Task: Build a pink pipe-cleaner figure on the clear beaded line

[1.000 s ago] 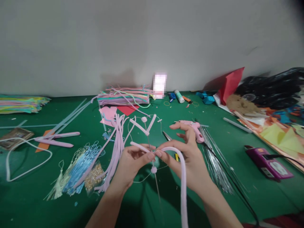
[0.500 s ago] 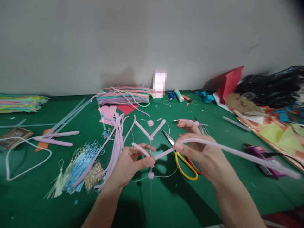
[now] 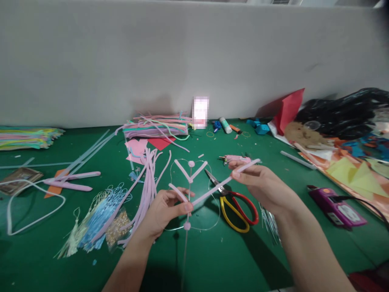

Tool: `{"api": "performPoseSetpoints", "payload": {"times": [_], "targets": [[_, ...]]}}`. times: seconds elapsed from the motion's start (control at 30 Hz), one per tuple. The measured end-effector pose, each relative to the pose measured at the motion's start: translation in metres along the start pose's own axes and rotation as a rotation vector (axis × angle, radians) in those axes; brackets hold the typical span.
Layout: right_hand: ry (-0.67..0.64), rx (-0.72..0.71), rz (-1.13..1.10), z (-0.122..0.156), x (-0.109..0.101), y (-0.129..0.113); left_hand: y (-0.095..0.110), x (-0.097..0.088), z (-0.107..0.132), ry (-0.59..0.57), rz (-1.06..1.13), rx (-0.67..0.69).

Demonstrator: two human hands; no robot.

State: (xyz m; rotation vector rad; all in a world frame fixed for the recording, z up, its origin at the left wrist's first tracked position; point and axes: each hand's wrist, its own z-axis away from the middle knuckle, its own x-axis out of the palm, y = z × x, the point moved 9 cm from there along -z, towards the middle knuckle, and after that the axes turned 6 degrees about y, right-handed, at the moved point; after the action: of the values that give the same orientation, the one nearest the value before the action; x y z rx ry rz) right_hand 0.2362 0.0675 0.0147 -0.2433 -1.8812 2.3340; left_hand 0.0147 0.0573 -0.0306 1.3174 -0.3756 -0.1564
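My left hand (image 3: 165, 211) pinches a pink pipe cleaner (image 3: 212, 190) at its bend, against the upright wire of a thin wire frame (image 3: 219, 217). A short end sticks up to the left. Toward the other end, my right hand (image 3: 263, 180) grips the long part between thumb and fingers, with its tip poking out beyond. Pink fuzzy knobs sit on the frame's wire above and below my left hand, one being the lower knob (image 3: 187, 226). A pink V-shaped piece (image 3: 190, 179) is fixed to the wire higher up. Scissors (image 3: 238, 215) with red and yellow handles lie behind the pipe cleaner.
Loose pink pipe cleaners (image 3: 148, 182), blue tassels (image 3: 100, 219) and a bag of gold beads (image 3: 118, 228) lie left. A pink glue gun (image 3: 235, 158) lies beyond my right hand. Farther right are a purple device (image 3: 337, 206) with a cable and coloured paper (image 3: 349, 170). A wall (image 3: 91, 61) stands behind.
My right hand has shifted right along the pipe cleaner, toward its end. The stretch between my hands is now longer and straighter. My left hand keeps its pinch at the bend.
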Motion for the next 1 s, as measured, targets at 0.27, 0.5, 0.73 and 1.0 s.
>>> {"api": "performPoseSetpoints", "payload": {"times": [0.27, 0.5, 0.73, 1.0], "targets": [[0.035, 0.035, 0.025, -0.009, -0.018, -0.006, -0.007, 0.0, -0.002, -0.011, 0.04, -0.024], [0.173, -0.064, 0.212, -0.009, -0.01, -0.001, -0.02, -0.017, -0.009, 0.224, 0.099, -0.08], [0.453, -0.498, 0.648, 0.045, 0.017, -0.031, -0.022, -0.027, -0.01, 0.359, 0.168, -0.101], [0.244, -0.572, 0.515, 0.045, 0.053, -0.017, -0.017, -0.018, -0.01, 0.291, 0.085, -0.053]]}}
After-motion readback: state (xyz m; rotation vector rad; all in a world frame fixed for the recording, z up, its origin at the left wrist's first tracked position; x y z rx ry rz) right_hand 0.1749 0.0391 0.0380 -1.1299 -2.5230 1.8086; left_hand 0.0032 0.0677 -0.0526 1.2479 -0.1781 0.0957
